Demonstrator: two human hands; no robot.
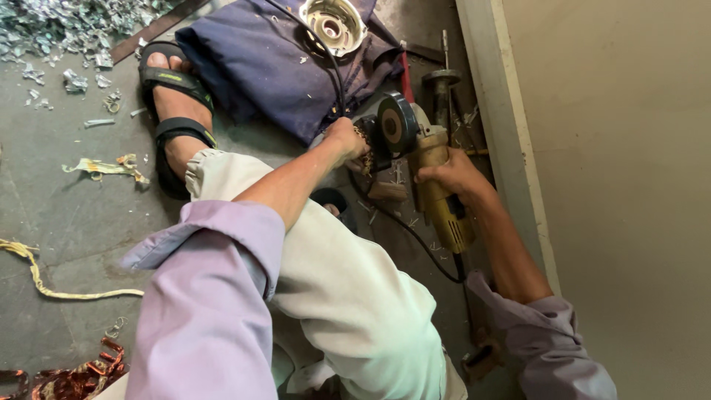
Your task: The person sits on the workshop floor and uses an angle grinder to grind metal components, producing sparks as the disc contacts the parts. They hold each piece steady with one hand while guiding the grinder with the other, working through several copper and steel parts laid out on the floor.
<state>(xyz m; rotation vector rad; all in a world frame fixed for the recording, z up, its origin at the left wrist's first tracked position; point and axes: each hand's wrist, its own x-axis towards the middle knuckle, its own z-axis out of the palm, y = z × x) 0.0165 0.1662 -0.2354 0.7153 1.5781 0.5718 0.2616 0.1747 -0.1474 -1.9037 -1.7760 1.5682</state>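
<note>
2 hands are at work low over a grey concrete floor (67, 215), and both are yours. Your right hand (452, 176) is wrapped shut around the yellow body of an angle grinder (437, 189), knuckles up, near the cream wall (615, 185). The grinder lies close to level, and its dark round disc (397, 124) faces the camera, just beside your other hand. Your left hand (346, 141) is closed in a pinch on a small brass-coloured piece (364, 148) held right at the disc's edge; whether the 2 touch cannot be told. A black cord (415, 237) trails from the tool across the floor.

By the look of it, you are in the grinding step itself, dressing that small part against the wheel. The next move seems to call for a steady, light feed, with your fingertips kept clear of the rim.

Textures: the disc is matte and gritty, the grinder casing smooth dusty plastic. Your lilac sleeves are soft cloth, your bent knee (348, 289) covered in pale fabric. Beyond lies a crumpled navy cloth (274, 59) bearing a shiny round metal housing (333, 24). A foot in a black sandal (174, 111) rests on the floor, with silvery metal shavings (59, 30) scattered behind.
</note>
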